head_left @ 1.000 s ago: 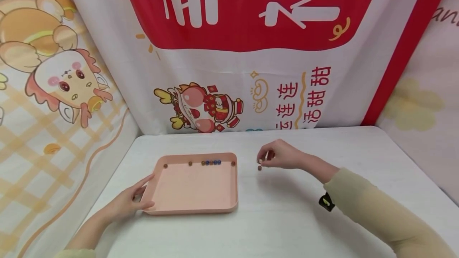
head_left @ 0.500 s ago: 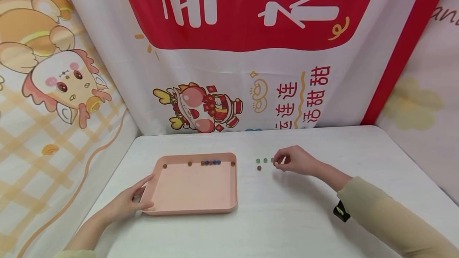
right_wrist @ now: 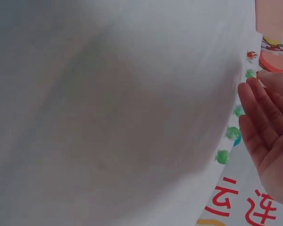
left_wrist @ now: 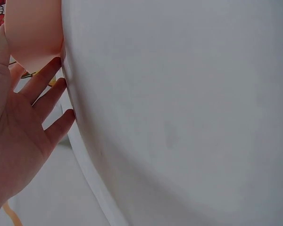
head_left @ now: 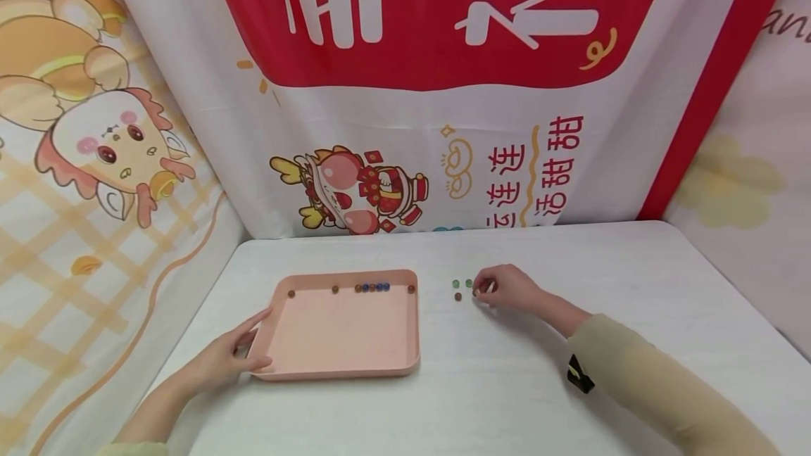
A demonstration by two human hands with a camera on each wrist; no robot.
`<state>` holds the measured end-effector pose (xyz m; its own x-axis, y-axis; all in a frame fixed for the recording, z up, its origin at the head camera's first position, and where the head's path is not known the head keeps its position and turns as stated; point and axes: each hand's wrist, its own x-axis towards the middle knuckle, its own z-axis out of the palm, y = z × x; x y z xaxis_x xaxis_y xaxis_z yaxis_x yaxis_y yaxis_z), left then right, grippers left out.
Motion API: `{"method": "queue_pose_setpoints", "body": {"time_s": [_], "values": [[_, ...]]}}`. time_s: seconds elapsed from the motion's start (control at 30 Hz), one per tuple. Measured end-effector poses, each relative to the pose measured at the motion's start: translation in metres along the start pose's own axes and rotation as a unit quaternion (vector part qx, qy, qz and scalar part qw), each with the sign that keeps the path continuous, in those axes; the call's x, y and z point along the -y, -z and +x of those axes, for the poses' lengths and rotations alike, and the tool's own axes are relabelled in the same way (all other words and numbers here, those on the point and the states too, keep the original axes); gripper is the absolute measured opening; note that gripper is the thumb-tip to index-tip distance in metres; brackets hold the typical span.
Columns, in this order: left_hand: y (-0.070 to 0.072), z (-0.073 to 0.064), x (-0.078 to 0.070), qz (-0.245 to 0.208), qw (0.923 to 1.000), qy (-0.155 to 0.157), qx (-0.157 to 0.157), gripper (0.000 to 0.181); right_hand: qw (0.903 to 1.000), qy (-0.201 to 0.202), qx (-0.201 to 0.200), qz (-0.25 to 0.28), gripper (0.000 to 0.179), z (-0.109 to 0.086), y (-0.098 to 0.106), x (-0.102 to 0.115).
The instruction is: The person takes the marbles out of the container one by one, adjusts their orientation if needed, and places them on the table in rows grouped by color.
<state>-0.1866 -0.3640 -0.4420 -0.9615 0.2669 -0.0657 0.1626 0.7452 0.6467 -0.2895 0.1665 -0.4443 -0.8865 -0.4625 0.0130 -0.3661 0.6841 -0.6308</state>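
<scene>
In the head view my left hand [head_left: 222,357] grips the left side of a shallow pink tray [head_left: 342,374], thumb and index finger over its rim. The left wrist view shows the other fingers [left_wrist: 52,99] spread against the tray's outside [left_wrist: 35,28]. To the tray's right, my right hand [head_left: 510,289] pinches a small marble [head_left: 476,293] at the table, mostly hidden by its fingertips. Beside it are a brown marble [head_left: 458,297] and two green marbles [head_left: 455,284]. Several more green marbles [right_wrist: 222,157] line up by the fingers in the right wrist view.
Along the tray's far wall lie several brown marbles [head_left: 335,289] and blue marbles [head_left: 386,287]. Everything stands on a white table [head_left: 507,385]. Behind it hangs a red and white printed cloth [head_left: 437,111], with a patterned cloth [head_left: 146,259] at the left.
My right hand moved right, uncovering the row of green marbles, then came partway back left towards the brown marble. The left hand and the tray have stayed in place.
</scene>
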Motion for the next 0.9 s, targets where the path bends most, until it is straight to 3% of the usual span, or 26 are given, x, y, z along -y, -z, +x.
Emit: {"method": "queue_pose_setpoints", "body": {"time_s": [0.23, 0.57, 0.9], "values": [[-0.0004, -0.0002, 0.0, 0.002, 1.0, 0.0, -0.002, 0.093, 0.9992, -0.029, 0.002, -0.028, 0.01, 0.0084, -0.0084, 0.0027], [-0.0004, -0.0009, -0.0015, -0.001, 0.9999, 0.014, 0.0, 0.095, 0.9986, -0.017, 0.003, -0.05, 0.008, 0.0091, -0.0085, 0.0058], [-0.0006, -0.001, -0.0003, 0.002, 1.0, 0.007, -0.001, 0.094, 0.9984, -0.01, 0.01, -0.056, 0.01, 0.0088, -0.0085, 0.0039]]}}
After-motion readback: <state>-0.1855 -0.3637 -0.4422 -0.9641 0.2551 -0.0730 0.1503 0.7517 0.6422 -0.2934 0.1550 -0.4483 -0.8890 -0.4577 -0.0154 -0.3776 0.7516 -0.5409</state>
